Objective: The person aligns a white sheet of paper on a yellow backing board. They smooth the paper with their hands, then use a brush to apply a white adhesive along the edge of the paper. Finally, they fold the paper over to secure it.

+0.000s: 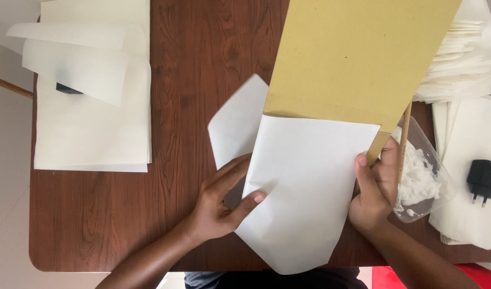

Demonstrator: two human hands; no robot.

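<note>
Fingers of the left hand [219, 206] lie spread and flat, pressing the smooth white folded sheet [304, 187] at table [96, 214] centre. At three o'clock, the right hand [375, 195] pinches together on the sheet's edge and a stiff tan card [358, 59] lying over it toward twelve.

Both arms are bare up to the lower edge of the picture; no sleeve shows on them. The left hand [219, 206] and the right hand [375, 192] wear no glove, ring, watch or bracelet. The nails are short and unpainted. Between the forearms a dark grey-blue garment [202, 279] shows.
</note>
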